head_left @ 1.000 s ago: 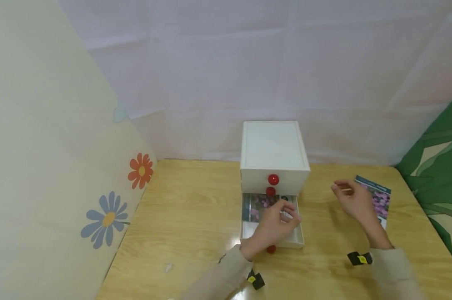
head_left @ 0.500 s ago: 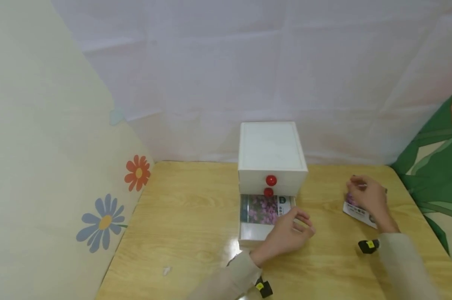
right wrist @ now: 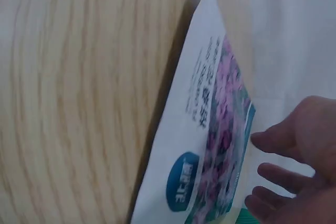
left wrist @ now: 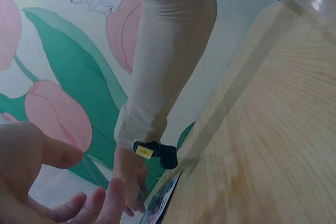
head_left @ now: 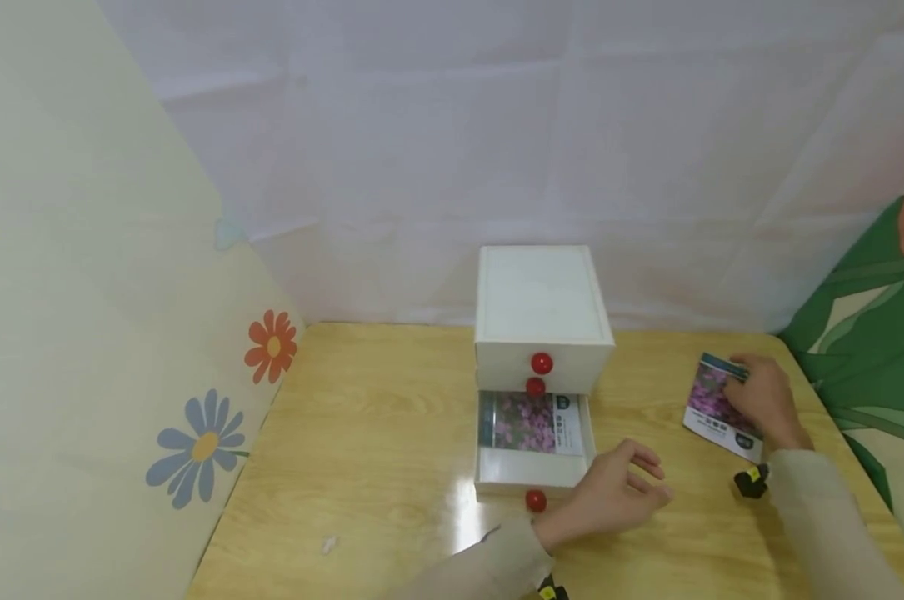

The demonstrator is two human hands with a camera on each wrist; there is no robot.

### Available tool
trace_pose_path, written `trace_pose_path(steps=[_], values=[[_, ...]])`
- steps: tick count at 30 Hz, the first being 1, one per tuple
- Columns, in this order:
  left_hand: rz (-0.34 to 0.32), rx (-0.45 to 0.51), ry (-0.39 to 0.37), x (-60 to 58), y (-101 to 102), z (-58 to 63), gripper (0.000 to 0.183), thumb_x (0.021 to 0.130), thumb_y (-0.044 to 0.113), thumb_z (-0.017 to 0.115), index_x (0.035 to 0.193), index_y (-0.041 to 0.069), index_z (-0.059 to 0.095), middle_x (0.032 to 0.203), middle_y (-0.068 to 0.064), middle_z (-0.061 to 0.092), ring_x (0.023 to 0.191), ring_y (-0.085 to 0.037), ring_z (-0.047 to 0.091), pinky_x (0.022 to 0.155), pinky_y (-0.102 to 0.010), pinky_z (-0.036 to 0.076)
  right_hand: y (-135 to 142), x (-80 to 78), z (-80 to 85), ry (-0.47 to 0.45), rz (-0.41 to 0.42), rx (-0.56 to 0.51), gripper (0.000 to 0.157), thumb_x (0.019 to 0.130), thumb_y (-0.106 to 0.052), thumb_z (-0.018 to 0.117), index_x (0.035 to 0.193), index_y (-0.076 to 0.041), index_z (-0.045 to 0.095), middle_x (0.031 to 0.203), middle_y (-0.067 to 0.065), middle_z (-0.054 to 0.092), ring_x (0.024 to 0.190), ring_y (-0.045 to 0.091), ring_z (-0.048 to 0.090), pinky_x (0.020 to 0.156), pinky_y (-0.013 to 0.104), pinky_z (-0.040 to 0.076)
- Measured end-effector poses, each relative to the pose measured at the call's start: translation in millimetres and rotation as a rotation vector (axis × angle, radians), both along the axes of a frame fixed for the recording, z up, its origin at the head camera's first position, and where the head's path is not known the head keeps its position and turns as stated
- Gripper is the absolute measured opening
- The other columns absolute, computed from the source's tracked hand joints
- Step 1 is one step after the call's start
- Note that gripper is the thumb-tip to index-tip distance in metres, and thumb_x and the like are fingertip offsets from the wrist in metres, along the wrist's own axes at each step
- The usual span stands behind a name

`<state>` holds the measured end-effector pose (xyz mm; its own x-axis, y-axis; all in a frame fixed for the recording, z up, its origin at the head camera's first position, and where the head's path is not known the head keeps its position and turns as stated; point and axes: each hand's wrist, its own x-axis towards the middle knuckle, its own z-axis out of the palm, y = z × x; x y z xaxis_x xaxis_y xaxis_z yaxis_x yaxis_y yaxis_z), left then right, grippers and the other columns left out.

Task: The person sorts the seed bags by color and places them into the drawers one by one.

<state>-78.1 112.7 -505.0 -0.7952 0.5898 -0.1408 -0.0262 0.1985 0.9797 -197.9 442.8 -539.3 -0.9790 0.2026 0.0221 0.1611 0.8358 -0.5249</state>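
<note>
A seed-packet-like flat packet (head_left: 710, 404) with a purple-flower picture lies on the table at the right. My right hand (head_left: 765, 398) is over its right side; in the right wrist view the thumb and fingertips (right wrist: 262, 195) are apart beside the packet's blue end, with no grip visible. A similar packet (head_left: 526, 422) lies in the pulled-out bottom drawer (head_left: 519, 468) of a small white cabinet (head_left: 537, 292). My left hand (head_left: 615, 492) hovers right of the drawer front, fingers loosely bent, holding nothing. In the left wrist view, its thumb and fingers (left wrist: 113, 200) are spread apart.
Two red knobs sit on the cabinet's upper fronts, and another red knob (head_left: 536, 500) is on the bottom drawer. A small white scrap (head_left: 329, 544) lies on the wooden table (head_left: 377, 442). White cloth (head_left: 422, 167) hangs behind; flower-patterned panels stand at both sides.
My left hand has moved from above the drawer to its right, uncovering the packet inside. The right hand has moved right over the table packet, which has turned and shifted left.
</note>
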Motion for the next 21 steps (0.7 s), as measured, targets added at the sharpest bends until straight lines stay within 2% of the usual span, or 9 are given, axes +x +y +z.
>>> trace_pose_path(steps=[3, 7, 10, 14, 17, 21], values=[[0.008, 0.007, 0.010, 1.6, 11, -2.7, 0.034, 0.099, 0.015, 0.074, 0.130, 0.014, 0.060, 0.114, 0.016, 0.067, 0.091, 0.008, 0.065, 0.069, -0.015, 0.061, 6, -1.8, -4.1, -0.036, 0.065, 0.046, 0.057, 0.091, -0.001, 0.055, 0.142, 0.023, 0.044, 0.139, 0.052, 0.041, 0.122, 0.067, 0.045, 0.101, 0.083, 0.041], [0.043, 0.005, -0.059, 5.1, 22, -4.4, 0.031, 0.097, 0.018, 0.077, 0.123, 0.021, 0.062, 0.109, 0.022, 0.065, 0.090, 0.008, 0.065, 0.068, -0.016, 0.060, 12, -2.2, -6.5, -0.105, 0.122, 0.077, 0.060, 0.091, -0.005, 0.059, 0.141, 0.024, 0.044, 0.136, 0.052, 0.045, 0.119, 0.067, 0.050, 0.100, 0.081, 0.044], [0.067, 0.003, -0.103, 7.6, 28, -7.5, 0.028, 0.097, 0.022, 0.078, 0.120, 0.025, 0.062, 0.107, 0.024, 0.066, 0.090, 0.008, 0.065, 0.068, -0.016, 0.060, 13, -1.6, -5.1, -0.139, 0.126, 0.072, 0.060, 0.091, -0.006, 0.061, 0.140, 0.024, 0.044, 0.134, 0.052, 0.048, 0.114, 0.065, 0.054, 0.097, 0.079, 0.048], [0.096, 0.020, -0.155, 9.8, 40, -17.3, 0.028, 0.096, 0.019, 0.078, 0.118, 0.024, 0.063, 0.105, 0.024, 0.066, 0.090, 0.006, 0.066, 0.070, -0.016, 0.059, 12, 0.3, -2.2, -0.146, 0.107, 0.066, 0.060, 0.090, -0.007, 0.062, 0.139, 0.024, 0.045, 0.132, 0.052, 0.049, 0.112, 0.064, 0.055, 0.095, 0.078, 0.049], [0.108, 0.024, -0.231, 12.1, 49, -25.0, 0.028, 0.095, 0.019, 0.078, 0.118, 0.024, 0.064, 0.104, 0.022, 0.067, 0.090, 0.004, 0.067, 0.073, -0.017, 0.059, 11, 2.3, -0.2, -0.150, 0.099, 0.069, 0.060, 0.091, -0.009, 0.064, 0.138, 0.024, 0.045, 0.131, 0.052, 0.049, 0.111, 0.065, 0.055, 0.093, 0.077, 0.049], [0.142, 0.011, -0.313, 14.9, 60, -29.1, 0.030, 0.093, 0.021, 0.078, 0.120, 0.025, 0.064, 0.104, 0.020, 0.068, 0.089, 0.000, 0.067, 0.079, -0.019, 0.059, 9, 3.9, 2.9, -0.169, 0.093, 0.068, 0.062, 0.093, -0.012, 0.064, 0.140, 0.023, 0.043, 0.132, 0.053, 0.047, 0.111, 0.066, 0.053, 0.093, 0.077, 0.049]])
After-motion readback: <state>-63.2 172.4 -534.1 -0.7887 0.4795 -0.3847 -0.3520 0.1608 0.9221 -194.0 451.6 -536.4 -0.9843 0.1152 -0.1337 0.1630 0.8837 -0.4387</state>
